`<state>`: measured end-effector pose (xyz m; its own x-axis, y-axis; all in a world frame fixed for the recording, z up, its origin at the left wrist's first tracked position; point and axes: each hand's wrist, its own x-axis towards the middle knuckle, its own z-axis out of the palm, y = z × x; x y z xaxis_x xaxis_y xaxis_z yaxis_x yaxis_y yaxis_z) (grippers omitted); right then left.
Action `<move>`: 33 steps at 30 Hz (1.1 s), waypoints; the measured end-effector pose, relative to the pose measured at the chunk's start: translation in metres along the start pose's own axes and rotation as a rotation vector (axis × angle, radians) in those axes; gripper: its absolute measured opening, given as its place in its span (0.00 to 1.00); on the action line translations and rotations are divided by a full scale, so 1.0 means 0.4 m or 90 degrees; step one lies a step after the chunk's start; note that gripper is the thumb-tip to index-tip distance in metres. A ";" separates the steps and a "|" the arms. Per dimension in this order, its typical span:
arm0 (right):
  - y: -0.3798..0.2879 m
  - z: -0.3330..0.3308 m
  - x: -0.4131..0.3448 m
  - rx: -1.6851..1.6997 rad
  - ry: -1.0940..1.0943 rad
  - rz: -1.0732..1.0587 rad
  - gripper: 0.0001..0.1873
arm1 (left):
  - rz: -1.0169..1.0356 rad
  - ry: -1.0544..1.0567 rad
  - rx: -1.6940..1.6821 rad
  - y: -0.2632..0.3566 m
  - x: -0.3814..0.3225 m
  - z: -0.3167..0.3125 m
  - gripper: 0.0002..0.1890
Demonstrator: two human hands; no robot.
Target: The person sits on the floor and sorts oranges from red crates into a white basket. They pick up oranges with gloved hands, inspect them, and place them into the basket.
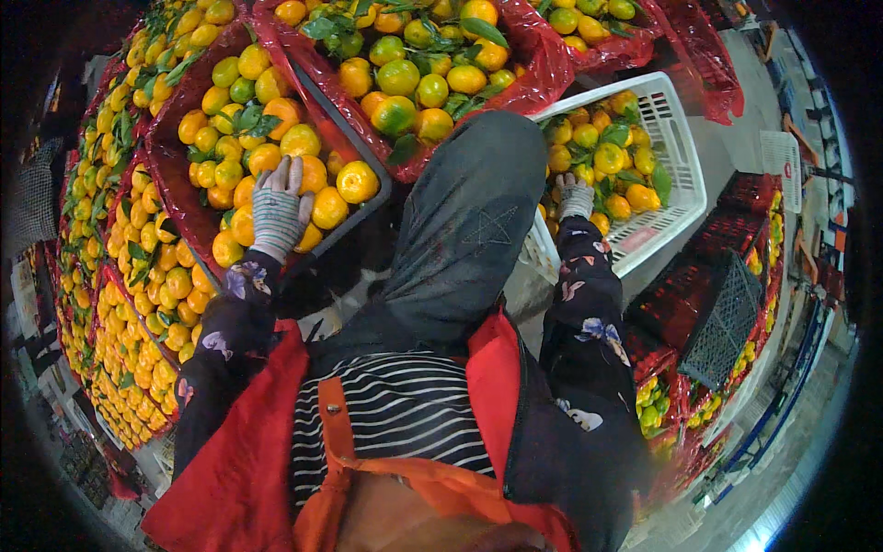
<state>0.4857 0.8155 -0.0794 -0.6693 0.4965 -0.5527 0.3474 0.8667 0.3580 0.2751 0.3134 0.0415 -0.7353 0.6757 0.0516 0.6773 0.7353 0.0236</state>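
Observation:
My left hand [277,207], in a striped knit glove, rests on the mandarins [301,141] in a dark crate [352,214] lined with red plastic; its fingers lie on the fruit, and whether it grips one cannot be told. To the right, my right hand [575,197], gloved alike, reaches over the near left side of a tilted white plastic basket [679,152]. Its fingertips touch or sit among smaller mandarins [608,158] with green leaves, partly hidden. Some fruit in both containers is yellow-green, some orange.
My raised knee [476,200] stands between the two containers. Another red-lined crate of mandarins [398,77] lies ahead. More mandarins [159,276] spread along the left. Stacked red crates [690,276] with a dark mesh crate [724,324] stand at the right.

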 end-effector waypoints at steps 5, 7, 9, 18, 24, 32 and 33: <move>0.111 -0.042 0.004 0.218 0.208 0.018 0.24 | 0.004 0.023 0.002 0.014 0.011 0.010 0.31; 0.254 -0.029 -0.051 0.489 0.557 0.111 0.18 | -0.037 -0.046 -0.034 0.020 0.014 0.014 0.33; 0.469 0.027 -0.239 0.763 0.715 0.140 0.13 | 0.003 0.018 0.018 0.026 0.014 0.018 0.33; 0.776 0.422 -0.723 0.816 0.237 1.386 0.21 | -0.025 0.023 0.015 0.033 0.015 0.012 0.34; 0.688 0.517 -0.563 0.702 0.163 0.828 0.21 | -0.052 0.014 -0.056 0.007 -0.009 -0.024 0.31; 0.647 0.528 -0.487 0.726 0.201 0.749 0.22 | -0.030 0.004 0.015 -0.007 -0.010 -0.006 0.33; 0.646 0.530 -0.486 0.738 0.215 0.746 0.22 | -0.028 0.026 0.013 -0.007 -0.010 -0.004 0.33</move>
<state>0.8447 0.9530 -0.0389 0.2345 0.9555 -0.1788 0.8890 -0.2852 -0.3581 0.2761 0.3086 0.0428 -0.7631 0.6398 0.0909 0.6429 0.7659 0.0067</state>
